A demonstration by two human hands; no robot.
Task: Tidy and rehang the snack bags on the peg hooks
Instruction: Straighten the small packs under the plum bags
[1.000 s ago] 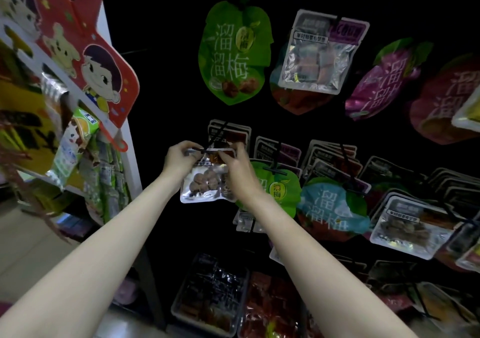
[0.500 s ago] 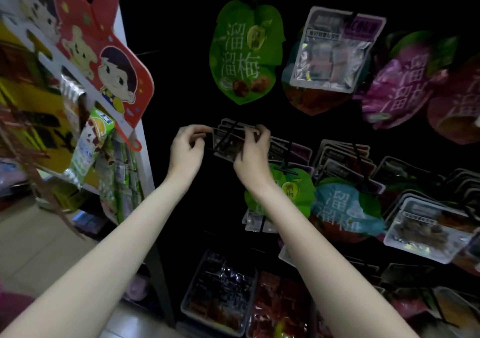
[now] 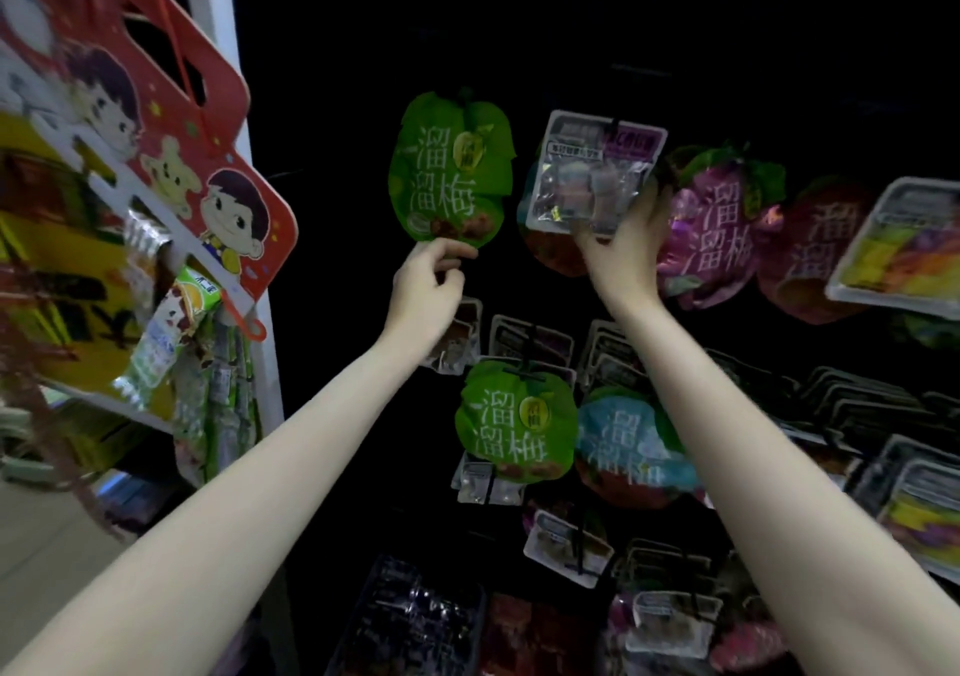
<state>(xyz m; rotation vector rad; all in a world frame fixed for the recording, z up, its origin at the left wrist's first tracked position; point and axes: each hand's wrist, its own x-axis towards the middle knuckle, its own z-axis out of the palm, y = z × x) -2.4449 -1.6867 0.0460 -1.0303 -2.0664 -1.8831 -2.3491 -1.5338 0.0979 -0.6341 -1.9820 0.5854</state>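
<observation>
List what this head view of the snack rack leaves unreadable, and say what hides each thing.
- Bag behind the clear pouch: covered by the pouch and right hand.
- Peg hooks: lost against the dark backboard.
- Tray pack: cut by the right edge.
- Left hand: contact with the green bag unclear.

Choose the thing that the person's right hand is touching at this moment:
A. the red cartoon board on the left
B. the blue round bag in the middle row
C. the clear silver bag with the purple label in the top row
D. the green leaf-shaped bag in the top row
C: the right hand reaches up and its fingers wrap the lower right corner of the clear silver bag, which hangs in the top row.
</observation>
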